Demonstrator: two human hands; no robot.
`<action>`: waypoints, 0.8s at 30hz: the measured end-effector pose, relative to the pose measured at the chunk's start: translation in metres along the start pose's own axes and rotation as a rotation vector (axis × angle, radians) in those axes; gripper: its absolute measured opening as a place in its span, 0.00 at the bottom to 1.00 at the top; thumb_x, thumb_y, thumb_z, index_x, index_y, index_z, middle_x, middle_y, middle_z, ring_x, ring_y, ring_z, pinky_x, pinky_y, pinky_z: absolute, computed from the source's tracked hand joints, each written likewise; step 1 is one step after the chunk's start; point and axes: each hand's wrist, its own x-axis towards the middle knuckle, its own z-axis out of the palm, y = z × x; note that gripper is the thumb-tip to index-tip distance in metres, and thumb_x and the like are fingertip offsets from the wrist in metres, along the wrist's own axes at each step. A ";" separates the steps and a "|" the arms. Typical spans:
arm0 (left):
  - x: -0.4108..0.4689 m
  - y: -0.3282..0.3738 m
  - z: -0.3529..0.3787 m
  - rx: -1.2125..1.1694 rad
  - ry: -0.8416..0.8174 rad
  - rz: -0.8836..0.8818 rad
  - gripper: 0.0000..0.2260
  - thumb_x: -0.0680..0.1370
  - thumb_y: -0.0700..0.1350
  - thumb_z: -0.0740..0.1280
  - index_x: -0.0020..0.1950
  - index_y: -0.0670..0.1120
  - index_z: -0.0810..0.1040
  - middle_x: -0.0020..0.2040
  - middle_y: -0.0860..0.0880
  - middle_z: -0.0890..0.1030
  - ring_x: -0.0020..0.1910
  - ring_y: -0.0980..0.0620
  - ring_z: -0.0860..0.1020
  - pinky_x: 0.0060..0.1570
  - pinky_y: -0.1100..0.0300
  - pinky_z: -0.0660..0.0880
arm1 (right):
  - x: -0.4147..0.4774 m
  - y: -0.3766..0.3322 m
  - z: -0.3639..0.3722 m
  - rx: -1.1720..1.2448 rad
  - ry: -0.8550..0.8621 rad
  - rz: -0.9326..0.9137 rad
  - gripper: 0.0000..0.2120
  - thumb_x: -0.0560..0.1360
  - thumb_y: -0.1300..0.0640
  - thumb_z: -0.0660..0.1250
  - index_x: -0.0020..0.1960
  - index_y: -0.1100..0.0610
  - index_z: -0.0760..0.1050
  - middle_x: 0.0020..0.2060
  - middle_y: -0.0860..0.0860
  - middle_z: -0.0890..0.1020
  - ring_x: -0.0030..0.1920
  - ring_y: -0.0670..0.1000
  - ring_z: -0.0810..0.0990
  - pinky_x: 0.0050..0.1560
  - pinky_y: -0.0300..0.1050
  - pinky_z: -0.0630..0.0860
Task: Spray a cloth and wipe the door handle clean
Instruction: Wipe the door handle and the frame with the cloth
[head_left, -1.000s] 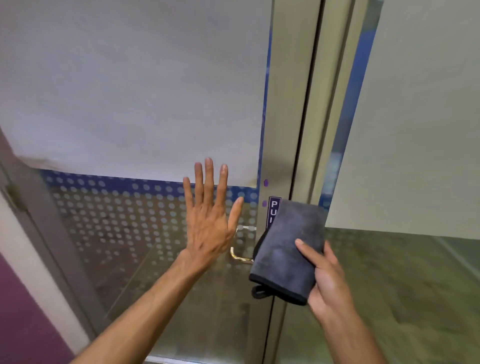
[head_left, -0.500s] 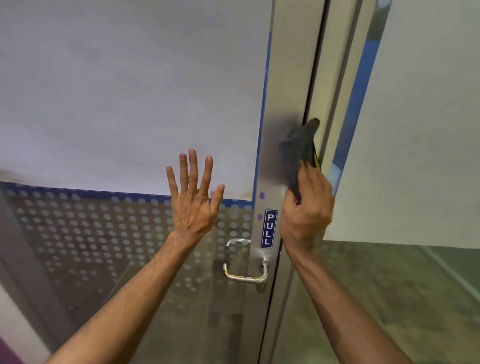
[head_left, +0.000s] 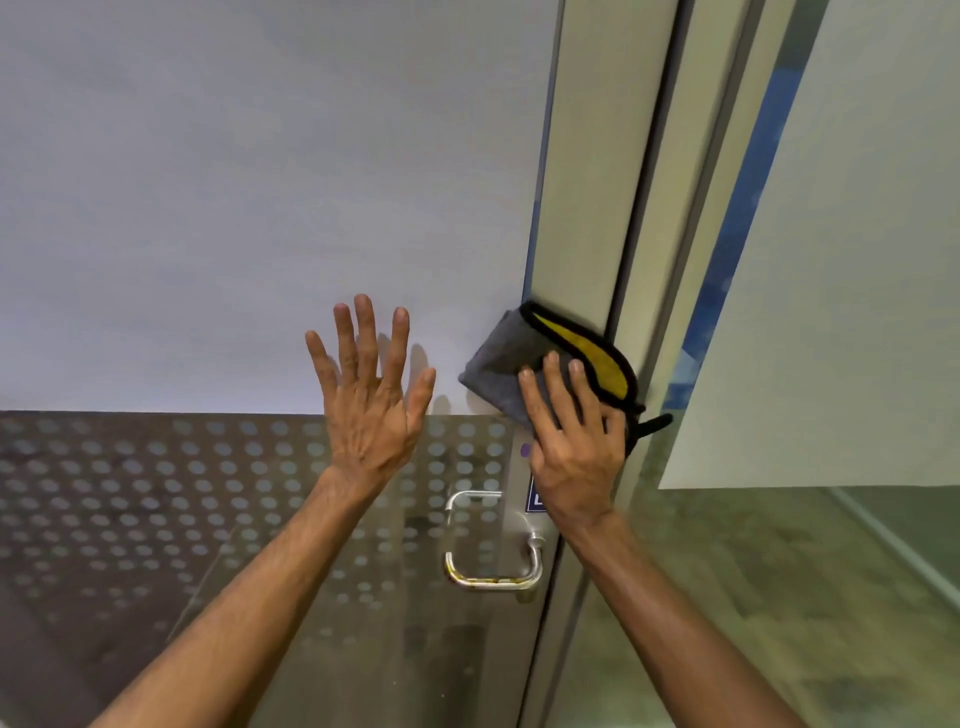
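Observation:
A metal door handle (head_left: 493, 569) with yellowish stains on its lower bar juts from the door's metal stile, below both hands. My right hand (head_left: 571, 441) presses a folded grey cloth (head_left: 498, 366) with a yellow inner face and black trim flat against the stile, above the handle. Spread flat on the glass to the left is my left hand (head_left: 371, 400), fingers apart, holding nothing. No spray bottle is in view.
The glass door (head_left: 208, 519) has a white frosted upper panel and a dotted band lower down. A blue sign on the stile (head_left: 597, 208) is mostly hidden by my right wrist. The door frame (head_left: 691, 234) and a second glass panel lie to the right.
My right hand brought the cloth up from the handle to high on the stile, then down and left to just above the handle. The left hand stayed flat on the glass.

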 end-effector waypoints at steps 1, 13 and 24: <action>0.000 -0.001 0.003 -0.004 0.015 0.007 0.31 0.87 0.62 0.48 0.84 0.55 0.36 0.83 0.51 0.28 0.84 0.48 0.31 0.81 0.38 0.34 | -0.005 0.000 0.002 -0.002 -0.011 -0.011 0.24 0.76 0.66 0.64 0.70 0.54 0.78 0.70 0.55 0.78 0.71 0.58 0.76 0.48 0.52 0.73; -0.012 -0.013 0.021 -0.020 0.092 0.038 0.32 0.87 0.60 0.52 0.86 0.50 0.43 0.86 0.49 0.35 0.85 0.46 0.36 0.81 0.36 0.37 | -0.065 0.000 0.005 0.051 -0.206 -0.159 0.26 0.68 0.66 0.68 0.66 0.56 0.82 0.67 0.54 0.81 0.67 0.59 0.80 0.46 0.53 0.77; -0.021 -0.013 0.024 -0.012 0.029 0.021 0.32 0.87 0.61 0.52 0.86 0.52 0.42 0.85 0.49 0.33 0.85 0.47 0.35 0.81 0.38 0.35 | -0.084 0.002 -0.016 0.159 -0.623 -0.203 0.32 0.58 0.62 0.79 0.64 0.55 0.82 0.66 0.51 0.82 0.63 0.56 0.82 0.44 0.52 0.78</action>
